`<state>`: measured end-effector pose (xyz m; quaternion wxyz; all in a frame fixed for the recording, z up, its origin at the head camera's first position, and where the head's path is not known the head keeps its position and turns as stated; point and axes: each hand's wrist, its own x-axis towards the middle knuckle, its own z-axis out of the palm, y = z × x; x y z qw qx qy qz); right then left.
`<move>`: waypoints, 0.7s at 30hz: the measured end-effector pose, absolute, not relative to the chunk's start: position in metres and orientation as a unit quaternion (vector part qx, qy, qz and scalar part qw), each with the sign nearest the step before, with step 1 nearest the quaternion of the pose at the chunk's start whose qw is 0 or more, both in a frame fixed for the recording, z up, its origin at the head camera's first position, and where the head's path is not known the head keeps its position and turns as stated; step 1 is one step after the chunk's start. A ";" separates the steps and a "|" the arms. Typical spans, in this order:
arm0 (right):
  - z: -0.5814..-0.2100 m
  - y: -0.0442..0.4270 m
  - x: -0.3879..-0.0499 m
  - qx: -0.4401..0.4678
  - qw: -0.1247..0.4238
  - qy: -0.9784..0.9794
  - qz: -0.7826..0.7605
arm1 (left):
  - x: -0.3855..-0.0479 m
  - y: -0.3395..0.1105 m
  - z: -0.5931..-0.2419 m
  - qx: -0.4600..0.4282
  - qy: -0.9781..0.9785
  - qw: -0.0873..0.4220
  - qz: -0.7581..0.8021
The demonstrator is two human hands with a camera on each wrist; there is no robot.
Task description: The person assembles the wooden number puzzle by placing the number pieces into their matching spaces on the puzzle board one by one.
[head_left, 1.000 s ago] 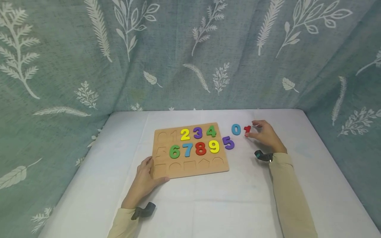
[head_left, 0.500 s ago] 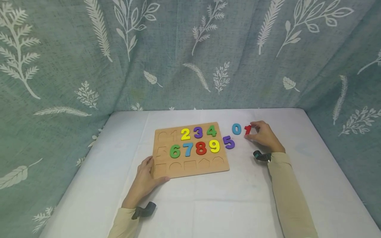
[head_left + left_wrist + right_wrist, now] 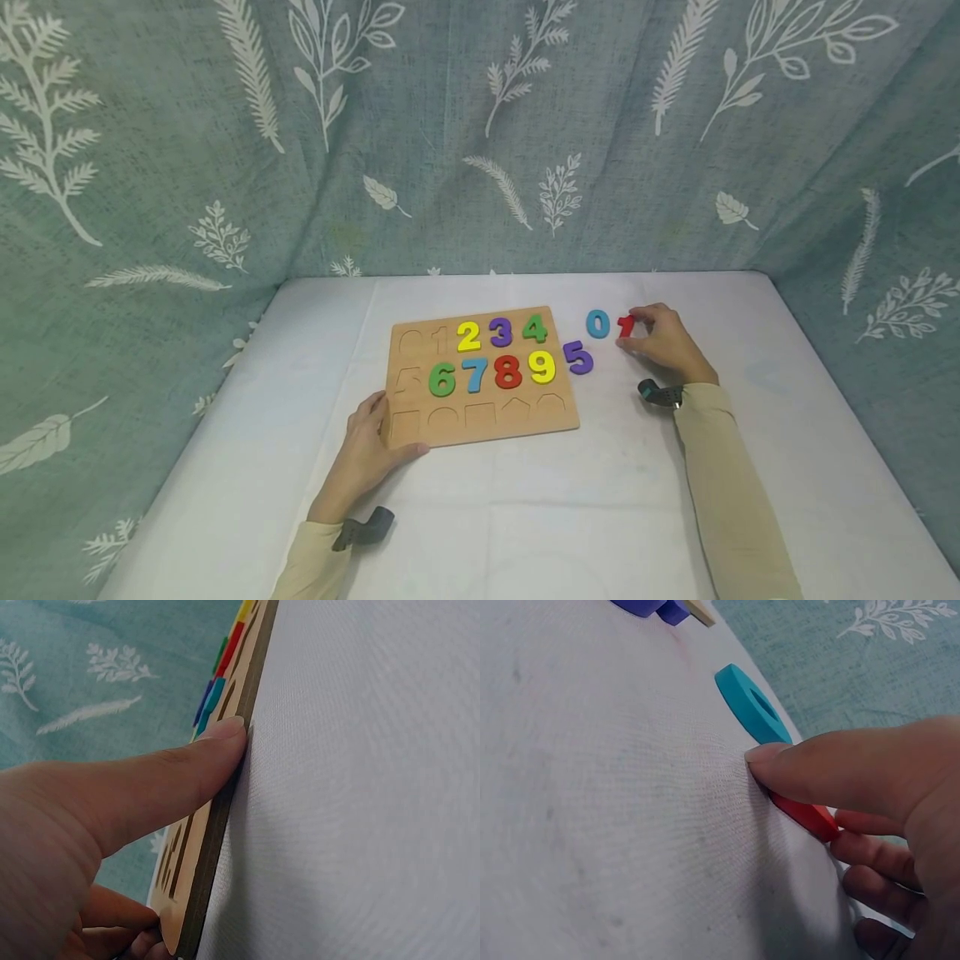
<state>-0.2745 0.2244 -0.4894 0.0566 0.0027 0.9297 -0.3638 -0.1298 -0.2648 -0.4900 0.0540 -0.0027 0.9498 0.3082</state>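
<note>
My right hand pinches a red number 1 between thumb and fingertips at the table's back right; the thumb covers part of it in the right wrist view. Just left of it lies a blue number 0. My left hand holds the near left corner of a wooden number puzzle board, thumb on the front edge and fingers at the left side. On the board sit several coloured numbers, among them a yellow 2 and a green 6. Recesses shaped 0, 1 and 5 show bare wood.
A purple number 5 lies beside the board's right edge, close to the yellow 9. White cloth covers the table. A green leaf-patterned curtain stands behind the table and along its sides.
My right hand has come slightly left, and its fingers have closed on the red 1, which is now turned a little. The left hand keeps its hold on the board.
</note>
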 end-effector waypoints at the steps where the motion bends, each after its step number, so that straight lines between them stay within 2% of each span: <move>1: -0.489 0.224 -0.274 0.003 0.057 0.930 -0.363 | -0.130 -0.265 -0.490 -0.002 0.950 0.053 0.309; 21: -0.477 0.220 -0.272 -0.015 0.044 0.923 -0.381 | -0.129 -0.265 -0.490 -0.007 0.948 0.052 0.314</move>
